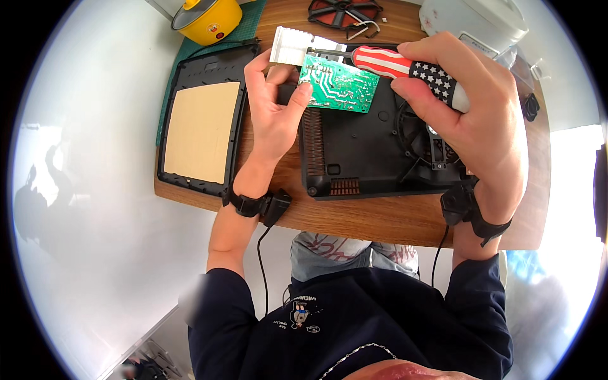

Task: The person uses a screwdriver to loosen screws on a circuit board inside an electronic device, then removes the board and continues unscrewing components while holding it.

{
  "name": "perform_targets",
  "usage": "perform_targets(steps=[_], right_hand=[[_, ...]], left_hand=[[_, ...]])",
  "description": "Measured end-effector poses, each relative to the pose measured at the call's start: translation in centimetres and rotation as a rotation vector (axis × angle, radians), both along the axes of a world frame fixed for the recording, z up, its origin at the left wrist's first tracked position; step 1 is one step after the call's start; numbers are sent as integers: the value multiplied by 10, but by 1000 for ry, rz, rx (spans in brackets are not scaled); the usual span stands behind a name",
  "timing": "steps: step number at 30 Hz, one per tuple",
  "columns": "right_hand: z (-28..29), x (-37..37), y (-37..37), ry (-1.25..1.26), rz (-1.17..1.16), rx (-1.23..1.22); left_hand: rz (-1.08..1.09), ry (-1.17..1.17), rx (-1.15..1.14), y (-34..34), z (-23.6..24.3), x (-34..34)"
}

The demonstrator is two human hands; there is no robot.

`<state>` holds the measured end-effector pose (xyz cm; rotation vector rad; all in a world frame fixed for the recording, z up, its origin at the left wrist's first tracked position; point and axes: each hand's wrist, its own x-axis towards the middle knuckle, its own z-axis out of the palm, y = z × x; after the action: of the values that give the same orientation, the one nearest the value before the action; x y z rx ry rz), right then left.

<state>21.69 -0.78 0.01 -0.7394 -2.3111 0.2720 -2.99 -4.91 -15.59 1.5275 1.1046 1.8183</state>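
My left hand [277, 114] grips a green circuit board [342, 87] by its left end, thumb on the soldered face. A ribbed silver heat sink [294, 45] stands along the board's far edge, with my left fingers behind it. In my right hand [468, 95] is a screwdriver [383, 60] with a red-and-white striped, star-patterned handle. Its shaft points left, and the tip meets the heat sink beside the board's top corner. Below both hands lies a black plastic housing [373, 149] with vent slots and a round fan mount.
Left of the housing lies a black-framed panel [166, 158] with a beige sheet, partly over a green cutting mat [251, 19]. A yellow electric pot [209, 22], a red-and-black coil [345, 11] and a white appliance [475, 19] stand at the back of the wooden table [380, 218].
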Motion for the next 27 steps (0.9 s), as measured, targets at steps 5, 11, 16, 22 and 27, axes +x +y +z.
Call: perform_targets(steps=[5, 11, 16, 22, 27], right_hand=[[-4, 2, 3, -8, 45, 87], [-1, 1, 1, -136, 122, 114], [-7, -4, 12, 30, 190, 144], [-9, -10, 3, -68, -151, -76], [-7, -10, 6, 67, 45, 104]], left_hand=[[11, 42, 8, 0, -3, -3], [26, 31, 13, 2, -1, -5], [7, -56, -33, 1, 2, -11], [56, -65, -36, 5, -5, -12], [52, -39, -30, 3, -5, -11]])
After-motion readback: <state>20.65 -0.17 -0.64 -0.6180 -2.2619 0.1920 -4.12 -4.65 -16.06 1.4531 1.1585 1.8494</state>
